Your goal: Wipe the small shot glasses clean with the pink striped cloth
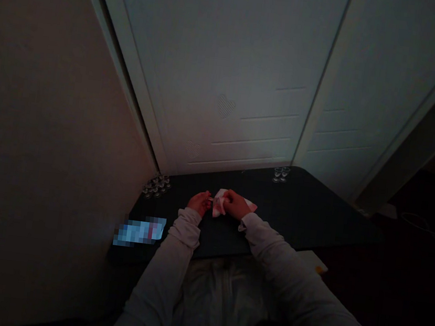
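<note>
Over the middle of the dark table, my left hand (199, 203) is closed on a small glass (210, 199), of which only a bright bit shows between the fingers. My right hand (236, 205) grips a white and pinkish cloth (219, 203), with one corner sticking out to the right past the wrist. The cloth meets the glass between my two hands. At the table's left back corner stands a cluster of small stemmed glasses (156, 185). Two more stemmed glasses (280, 174) stand together near the back edge on the right. The light is dim.
A lit phone screen (140, 231), blurred out, lies at the table's left front. The black table (306, 211) backs onto white panels (229, 69), with a wall (65, 139) close on the left. Below the front edge at right is a pale flat object (312, 259).
</note>
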Tool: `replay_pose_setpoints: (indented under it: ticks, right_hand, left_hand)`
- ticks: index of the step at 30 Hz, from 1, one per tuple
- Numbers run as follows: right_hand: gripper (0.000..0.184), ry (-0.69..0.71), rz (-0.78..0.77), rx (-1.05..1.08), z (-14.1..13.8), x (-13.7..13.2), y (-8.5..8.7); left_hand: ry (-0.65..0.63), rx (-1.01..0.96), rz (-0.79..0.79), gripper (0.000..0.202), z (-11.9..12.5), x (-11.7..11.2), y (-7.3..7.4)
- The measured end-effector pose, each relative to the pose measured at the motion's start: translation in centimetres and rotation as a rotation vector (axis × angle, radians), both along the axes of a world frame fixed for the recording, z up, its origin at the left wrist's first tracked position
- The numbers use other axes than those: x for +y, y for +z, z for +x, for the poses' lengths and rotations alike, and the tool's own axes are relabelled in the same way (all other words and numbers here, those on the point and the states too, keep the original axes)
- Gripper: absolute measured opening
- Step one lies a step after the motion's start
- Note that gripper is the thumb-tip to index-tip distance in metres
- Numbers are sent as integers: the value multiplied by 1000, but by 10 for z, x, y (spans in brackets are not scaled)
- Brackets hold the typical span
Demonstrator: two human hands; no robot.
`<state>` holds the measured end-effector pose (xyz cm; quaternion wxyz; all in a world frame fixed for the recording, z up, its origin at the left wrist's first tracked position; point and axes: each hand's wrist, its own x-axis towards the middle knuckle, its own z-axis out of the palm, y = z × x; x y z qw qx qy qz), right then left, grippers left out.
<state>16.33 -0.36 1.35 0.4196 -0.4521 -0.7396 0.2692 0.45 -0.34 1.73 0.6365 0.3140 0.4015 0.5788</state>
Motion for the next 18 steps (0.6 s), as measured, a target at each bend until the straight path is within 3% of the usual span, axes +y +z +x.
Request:
replay_pose_setpoints:
  ticks: [11, 18]
  right_hand:
    - [17, -70, -9, 118, 0, 6, -2]
    - [28, -341, -73, 377, 17, 20, -1]
  left_hand:
    - [100, -120, -82, 9, -5, 1, 3]
    - [114, -181, -128, 10, -7, 2, 4]
